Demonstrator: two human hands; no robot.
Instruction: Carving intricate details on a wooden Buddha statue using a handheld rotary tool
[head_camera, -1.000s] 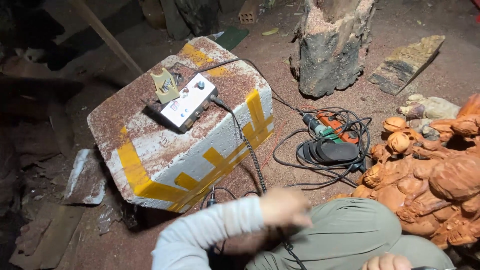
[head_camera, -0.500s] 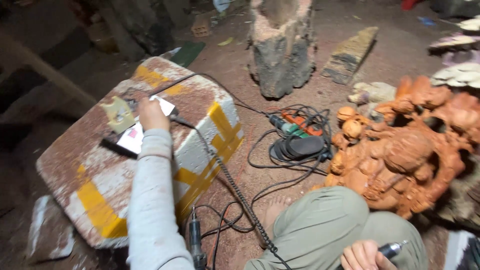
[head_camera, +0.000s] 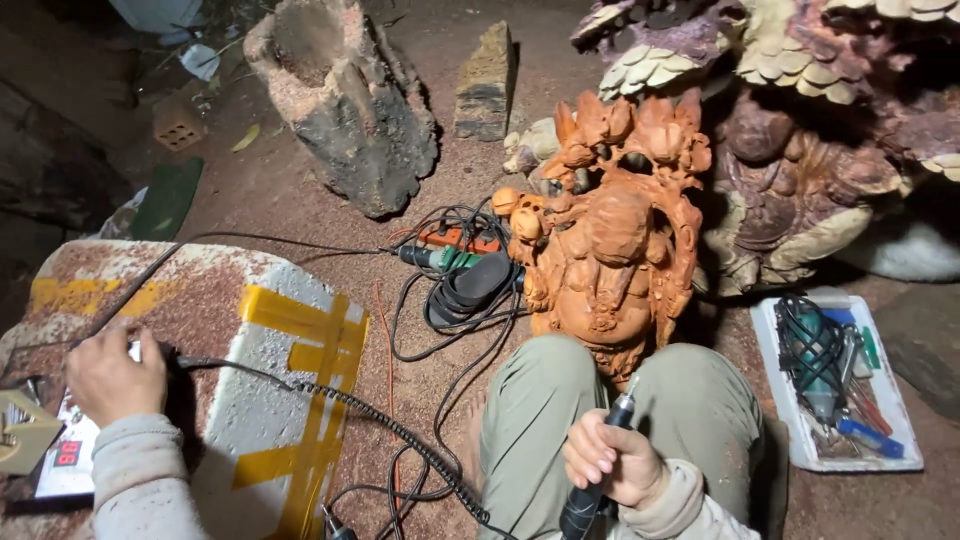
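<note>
My left hand rests on a small white control box with a red display, which lies on top of a white foam box taped with yellow strips. My right hand grips a black rotary carving handpiece, its tip pointing up toward an orange-brown carved wooden statue that stands between my knees. A coiled black cable runs from the control box across the foam box toward the handpiece.
A tangle of black cords and an orange power strip lie on the dirt left of the statue. A white tray of tools sits at right. A hollow stump, a stone slab and a larger carved sculpture stand behind.
The view has swung right, bringing the statue to the centre. My left hand stays on the control box. My right hand has lifted the handpiece up toward the statue.
</note>
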